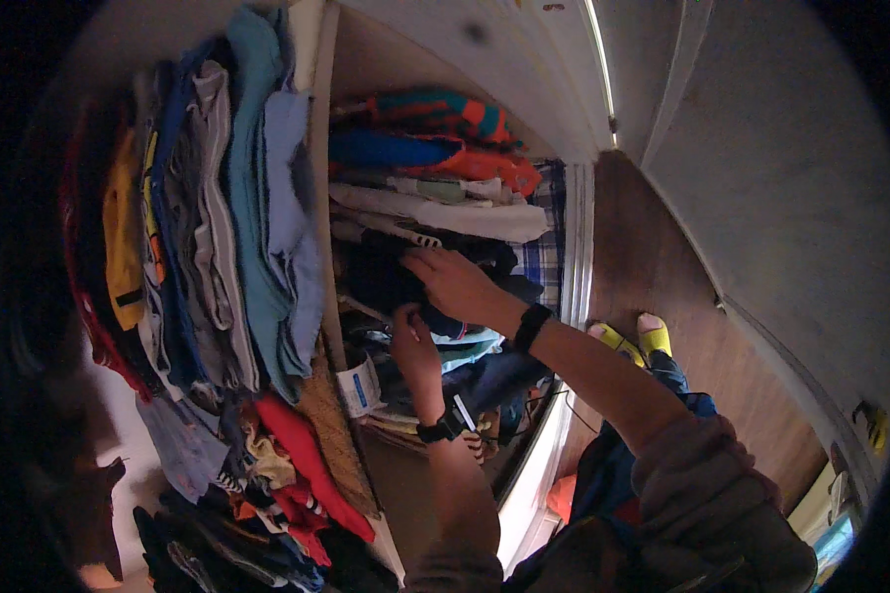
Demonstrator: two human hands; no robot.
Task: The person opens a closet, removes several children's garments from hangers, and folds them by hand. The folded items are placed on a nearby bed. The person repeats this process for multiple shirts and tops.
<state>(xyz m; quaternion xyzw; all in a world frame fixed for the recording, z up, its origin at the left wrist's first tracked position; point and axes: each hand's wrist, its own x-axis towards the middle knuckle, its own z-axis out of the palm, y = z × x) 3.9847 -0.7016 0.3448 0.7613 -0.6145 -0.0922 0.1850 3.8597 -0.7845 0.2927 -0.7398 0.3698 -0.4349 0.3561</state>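
Observation:
A dark garment [378,270] lies bunched among folded clothes on a shelf. My right hand [456,282], with a black band on its wrist, has its fingers bent over this dark cloth and grips it. Close below, my left hand [419,352] touches the garment's lower edge with curled fingers; whether they pinch it is hidden. A dark watch [445,424] sits on the left wrist. White folded cloth [482,215] lies just above the dark garment, and pale turquoise cloth [471,354] shows below it.
Left of a shelf panel [322,148] are stacked clothes, among them a teal garment [256,222] and a red one [311,459]. A white container [360,389] stands against the panel. Orange cloth [504,170] lies farther up the shelf. Yellow slippers [656,341] are on the brown floor [638,244].

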